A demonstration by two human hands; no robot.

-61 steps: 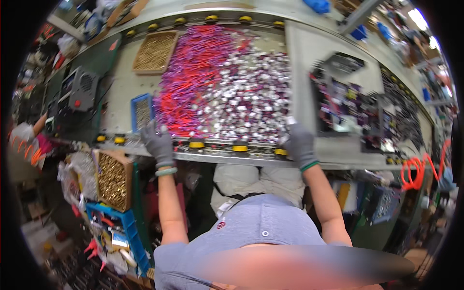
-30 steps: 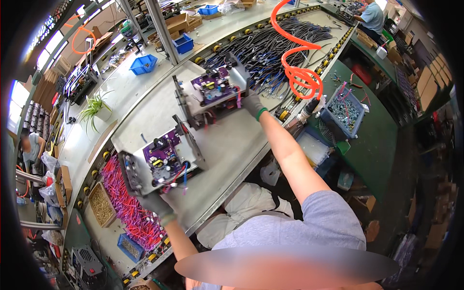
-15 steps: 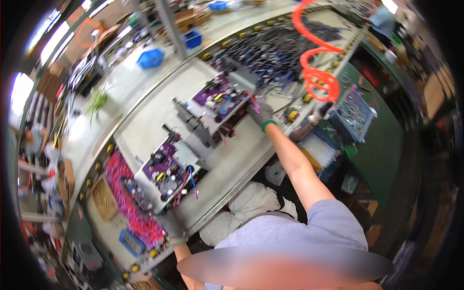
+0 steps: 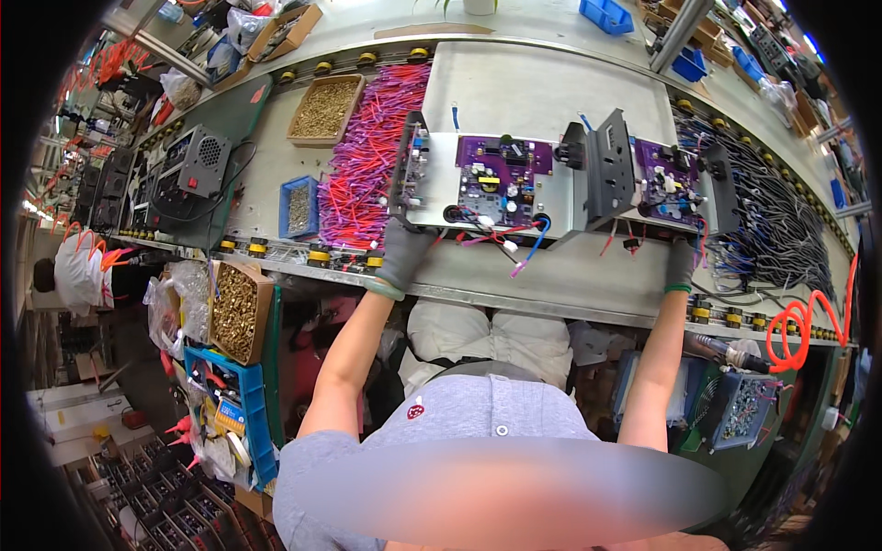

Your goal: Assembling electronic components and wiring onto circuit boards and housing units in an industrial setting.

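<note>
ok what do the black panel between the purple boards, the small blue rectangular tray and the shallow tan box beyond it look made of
Black panel: probably painted sheet metal, matte with thin edges, though plastic is possible.
Small blue rectangular tray: likely moulded plastic, evenly coloured, smooth walls.
Shallow tan box: likely cardboard, dull brown walls; thin wood possible.

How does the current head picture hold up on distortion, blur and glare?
Head view: fisheye bows the workbench's far rail and blacks out the corners; head view: the central purple circuit board looks fairly sharp, with no glare hiding it; head view: heavy blur masks the bottom, over the grey-blue shirt.
</note>
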